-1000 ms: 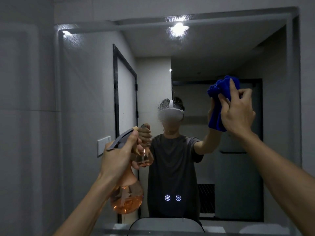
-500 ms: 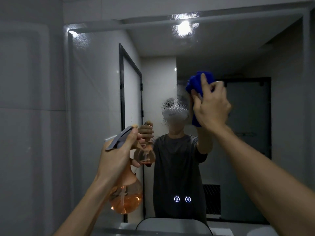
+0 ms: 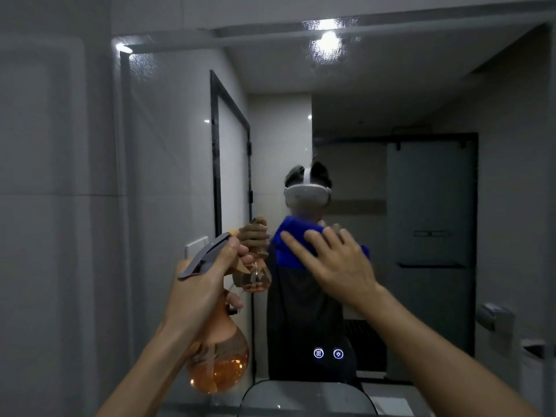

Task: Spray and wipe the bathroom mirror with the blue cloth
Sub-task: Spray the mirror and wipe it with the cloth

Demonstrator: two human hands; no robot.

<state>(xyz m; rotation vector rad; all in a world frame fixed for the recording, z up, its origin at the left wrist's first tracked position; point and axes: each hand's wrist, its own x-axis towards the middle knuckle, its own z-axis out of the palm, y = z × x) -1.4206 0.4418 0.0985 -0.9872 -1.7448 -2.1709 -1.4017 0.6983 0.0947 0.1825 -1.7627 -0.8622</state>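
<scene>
Blue cloth [image 3: 288,248] lower on mirror [image 3: 421,94] than 0.5 s ago, under flat spread right hand [image 3: 337,263].

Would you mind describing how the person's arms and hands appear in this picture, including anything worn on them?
Both forearms are bare from the bottom edge of the picture up to the wrists, with no sleeves visible on them. The left hand and the right hand are ungloved, and I see no watch, ring or bracelet. In the mirror, the reflection shows a dark short-sleeved T-shirt, its sleeves ending above the elbow.
</scene>
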